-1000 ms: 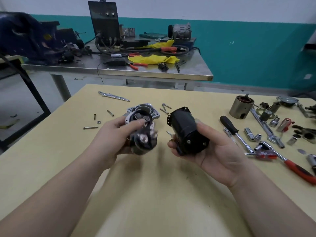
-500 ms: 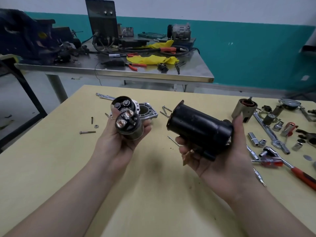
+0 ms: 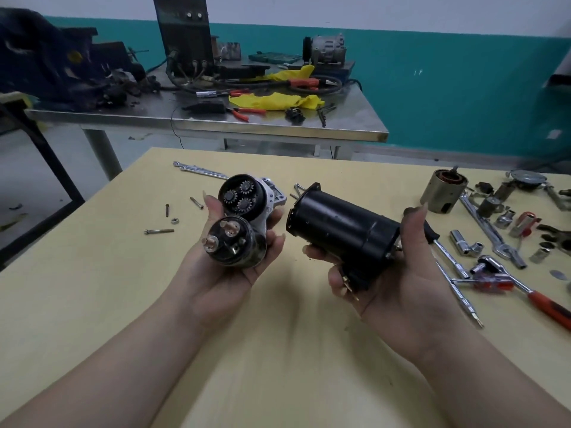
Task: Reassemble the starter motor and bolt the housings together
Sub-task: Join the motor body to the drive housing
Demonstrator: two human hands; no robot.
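Both halves are tilting gear-side up now: left hand (image 3: 234, 267) cradling gear housing (image 3: 244, 211), right hand (image 3: 398, 273) wrapping motor body (image 3: 340, 230). Misaligned mating risks jamming planet gears (image 3: 239, 197).

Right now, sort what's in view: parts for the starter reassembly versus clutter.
For the job:
- gear housing with solenoid, held in left hand
- black motor housing, held in right hand
- long bolt
- nut
- ratchet wrench

Lying about:
- yellow cloth
- red pliers
- field coil cylinder
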